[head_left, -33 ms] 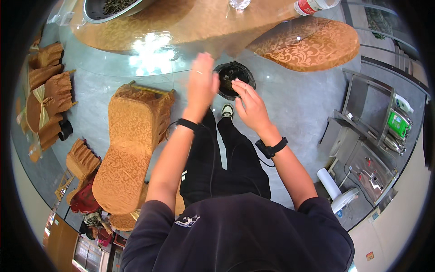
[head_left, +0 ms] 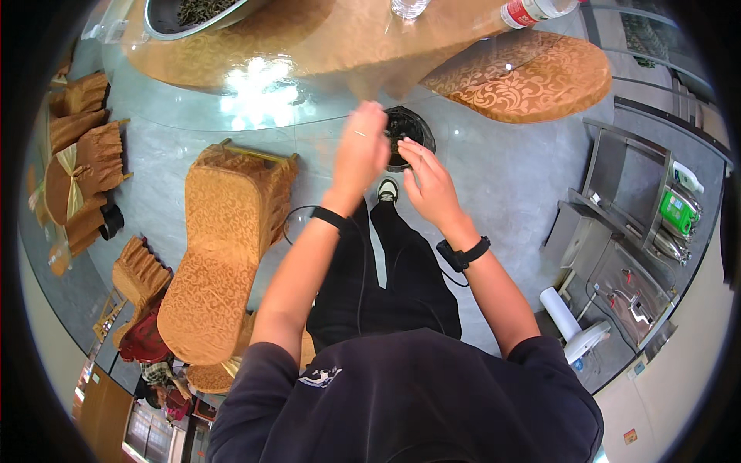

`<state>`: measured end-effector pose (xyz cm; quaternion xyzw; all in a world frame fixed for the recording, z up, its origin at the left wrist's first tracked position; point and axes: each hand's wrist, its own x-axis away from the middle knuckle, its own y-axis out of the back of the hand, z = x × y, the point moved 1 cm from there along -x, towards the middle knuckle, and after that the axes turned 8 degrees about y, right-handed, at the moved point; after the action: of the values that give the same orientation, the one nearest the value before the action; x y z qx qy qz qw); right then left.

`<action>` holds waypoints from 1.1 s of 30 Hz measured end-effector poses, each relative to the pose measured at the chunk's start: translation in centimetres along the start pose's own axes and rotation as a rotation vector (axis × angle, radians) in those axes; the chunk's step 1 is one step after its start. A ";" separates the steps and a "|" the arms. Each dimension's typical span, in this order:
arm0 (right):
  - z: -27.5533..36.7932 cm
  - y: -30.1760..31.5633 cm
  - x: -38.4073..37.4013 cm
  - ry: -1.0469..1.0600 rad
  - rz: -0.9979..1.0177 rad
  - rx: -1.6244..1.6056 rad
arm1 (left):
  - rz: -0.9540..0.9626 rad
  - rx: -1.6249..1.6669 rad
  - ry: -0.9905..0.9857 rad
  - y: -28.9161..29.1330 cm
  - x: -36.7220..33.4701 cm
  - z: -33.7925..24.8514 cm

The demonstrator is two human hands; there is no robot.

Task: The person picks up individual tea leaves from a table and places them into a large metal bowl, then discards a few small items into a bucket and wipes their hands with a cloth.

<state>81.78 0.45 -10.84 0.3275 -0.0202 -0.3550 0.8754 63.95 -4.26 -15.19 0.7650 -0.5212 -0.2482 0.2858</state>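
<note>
Glass-topped round surface [head_left: 255, 116], gold cloth beneath. Small dark round container [head_left: 407, 137] lies just beyond both hands. Left hand [head_left: 360, 150] and right hand [head_left: 429, 181] hover close together, fingers loosely curled; grip cannot be told. Step: picking at contents.

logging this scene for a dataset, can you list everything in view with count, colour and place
round black container of dark leaves: 1, black, floor, under both hands
glass-topped table with golden cloth: 1, top
grey metal bowl of dark leaves: 1, on table, top left
clear plastic bottle with red label: 1, on table, top right
golden patterned chair covers: several, left and top right
steel counter unit: 1, grey, right
white paper roll: 1, lower right
left hand: 1, black wristband, blurred
right hand: 1, black watch
</note>
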 end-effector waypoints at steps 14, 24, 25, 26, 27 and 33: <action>2.8 3.6 1.5 0.019 0.045 0.162 | 0.354 -0.017 -0.079 2.5 3.2 -2.6; 4.8 -1.4 -10.0 -0.082 0.136 0.238 | 0.308 0.305 -0.005 7.2 -2.5 2.0; 4.8 -2.0 -11.3 -0.089 0.149 0.256 | 0.342 0.305 -0.016 8.6 -3.5 3.2; 4.7 -2.6 -12.8 -0.177 0.171 0.289 | 0.259 0.339 -0.031 10.4 -5.2 5.1; 5.2 -3.4 -13.7 -0.273 0.205 0.312 | 0.182 0.371 -0.025 12.7 -6.0 6.9; 6.9 -9.7 -21.9 -0.385 0.458 0.403 | -0.001 0.043 0.019 27.0 -12.6 22.6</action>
<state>57.70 5.33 -6.83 0.4075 -0.3271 -0.1938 0.8303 26.74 -4.39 -11.48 0.7735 -0.5232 -0.2298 0.2743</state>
